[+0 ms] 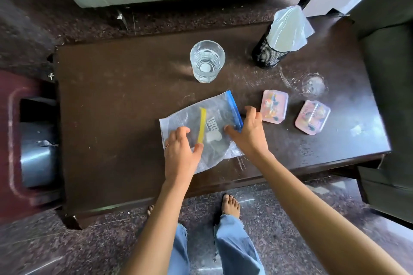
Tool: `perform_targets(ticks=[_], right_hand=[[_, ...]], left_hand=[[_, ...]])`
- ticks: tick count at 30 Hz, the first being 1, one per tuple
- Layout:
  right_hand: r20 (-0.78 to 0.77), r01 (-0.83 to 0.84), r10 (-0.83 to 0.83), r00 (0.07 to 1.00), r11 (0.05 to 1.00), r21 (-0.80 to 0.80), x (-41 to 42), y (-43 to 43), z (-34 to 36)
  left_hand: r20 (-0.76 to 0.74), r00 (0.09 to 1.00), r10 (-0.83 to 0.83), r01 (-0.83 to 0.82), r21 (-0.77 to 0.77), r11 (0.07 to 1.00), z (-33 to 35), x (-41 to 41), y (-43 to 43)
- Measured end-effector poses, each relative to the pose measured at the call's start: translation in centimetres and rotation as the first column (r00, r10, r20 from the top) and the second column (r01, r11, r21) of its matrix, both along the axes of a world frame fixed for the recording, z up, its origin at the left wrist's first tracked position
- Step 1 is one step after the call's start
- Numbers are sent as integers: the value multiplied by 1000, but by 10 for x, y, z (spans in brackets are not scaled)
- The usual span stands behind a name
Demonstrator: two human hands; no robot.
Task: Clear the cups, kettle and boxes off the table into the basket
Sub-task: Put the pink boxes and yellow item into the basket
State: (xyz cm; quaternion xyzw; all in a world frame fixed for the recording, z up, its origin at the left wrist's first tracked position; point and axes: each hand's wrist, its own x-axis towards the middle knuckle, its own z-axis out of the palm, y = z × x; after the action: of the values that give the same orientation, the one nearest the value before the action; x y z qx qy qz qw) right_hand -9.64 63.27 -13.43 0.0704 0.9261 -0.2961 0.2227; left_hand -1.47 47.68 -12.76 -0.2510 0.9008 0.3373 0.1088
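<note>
I have both hands on the zip bag (214, 123), left hand (181, 154) bent-fingered with its grip unclear, right hand (249, 131) curled over the blue zip edge, the nearer pink box (274, 106) just right of it, the basket (13, 140) well left.

zip bag (214, 123), white lettering, perhaps "URC"

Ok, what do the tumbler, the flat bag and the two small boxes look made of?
The tumbler looks like clear glass, with a thick faceted base. The bag is thin clear plastic film, crinkled, with a blue zip strip. The left box and right box seem pinkish translucent plastic, probably rigid.
</note>
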Motion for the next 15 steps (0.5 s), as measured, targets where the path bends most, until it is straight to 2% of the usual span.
perform_targets(ticks=[3, 6, 10, 11, 13, 15], right_hand=[[12, 25, -25, 1000, 999, -32, 0, -3, -4], [108, 112, -100, 989, 988, -109, -2, -4, -6], [164, 159, -132, 978, 973, -167, -8, -6, -1], [184, 178, -135, 974, 953, -246, -9, -6, 1], [308, 253, -104, 946, 832, -494, -10, -10, 7], [451, 296, 37, 892, 706, -643, -11, -15, 14]], left_hand=[[78, 990, -117, 123, -78, 989, -9, 1, -4], [143, 965, -221, 241, -140, 960, -16, 4, -6], [200, 935, -292, 320, -123, 940, -20, 8, -8], [203, 933, -297, 322, -106, 941, -21, 8, -10], [190, 937, -294, 315, -94, 944, -21, 9, -15], [169, 950, -262, 280, -92, 956, -20, 10, -22]])
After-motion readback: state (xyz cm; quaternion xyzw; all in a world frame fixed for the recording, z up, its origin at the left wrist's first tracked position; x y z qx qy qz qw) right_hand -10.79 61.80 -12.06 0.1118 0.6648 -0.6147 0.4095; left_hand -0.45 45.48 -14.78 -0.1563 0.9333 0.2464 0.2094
